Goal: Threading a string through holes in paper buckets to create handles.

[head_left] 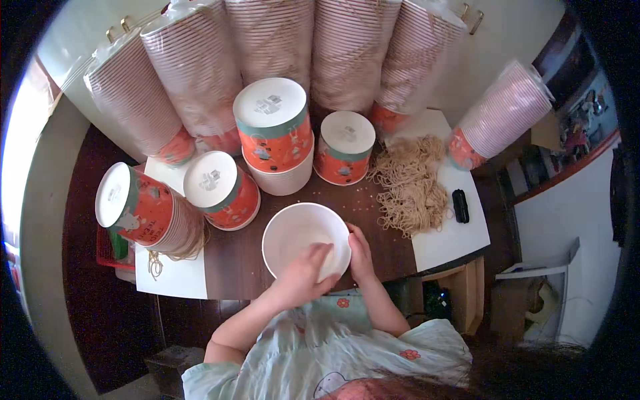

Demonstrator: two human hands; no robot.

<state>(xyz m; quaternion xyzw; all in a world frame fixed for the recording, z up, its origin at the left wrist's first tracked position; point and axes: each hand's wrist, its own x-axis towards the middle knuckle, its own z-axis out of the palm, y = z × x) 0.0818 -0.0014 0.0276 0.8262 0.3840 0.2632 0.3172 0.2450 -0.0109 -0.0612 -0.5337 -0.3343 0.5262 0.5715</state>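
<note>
A white paper bucket [283, 237] stands mouth up at the near middle of the table. My right hand [361, 255] grips its right side, fingers against the outer wall near the rim. Across the near rim comes my left hand [303, 275], its bent fingers over the bucket's mouth. Those fingers look closed and a little blurred, and what they hold, if anything, is hidden. Just beyond stand upside-down orange buckets with green bands: a short one [223, 190] to the left, a taller stack [277, 137] and another [345, 148] behind.
A heap of tan cord [412, 187] lies at the right on white paper, beside a small black object [461, 206]. On the left a tilted bucket stack [143, 207] has cord loops at its base. Tall plastic-wrapped bucket stacks [193, 73] line the back; another wrapped stack [503, 110] leans right.
</note>
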